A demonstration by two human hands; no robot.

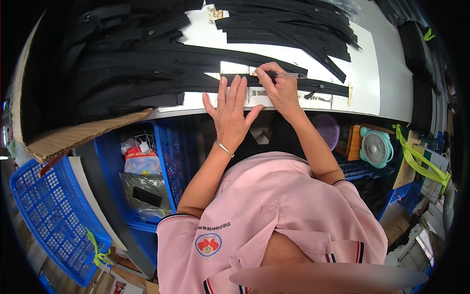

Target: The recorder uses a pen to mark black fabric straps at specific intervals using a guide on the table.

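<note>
Pressing the fingers of the left hand [230,112] flat on a long black strip [328,87], with thumb and little finger splayed; pinching a slim, clear-barrelled pen [296,75] tightly between the fingers of the right hand [281,90], over the same strip. Laid near the front edge of a smooth white board [364,73], matte, narrow and nearly straight, beside dark smudges on the white. Piled loosely to the left, a tangle of similar black strips [122,63], crossing and overlapping; fanned out farther back, a second black bundle [289,24]. Seen past the board, a pale grey tabletop [396,88]; jutting in at the left front, a ridged flap of brown cardboard [83,131]. Set below, a latticed blue crate [58,210], a blue bin [169,171] holding crinkled plastic bags [142,164], a round turquoise fan [376,148] and a perforated purple basket [327,131], this last partly covered by the right forearm. Cannot make out the pen's tip, nor the stretch of strip under the hands, nor single strips deep in the dark left pile; cut off by the upper edge, the far ends of both piles.
</note>
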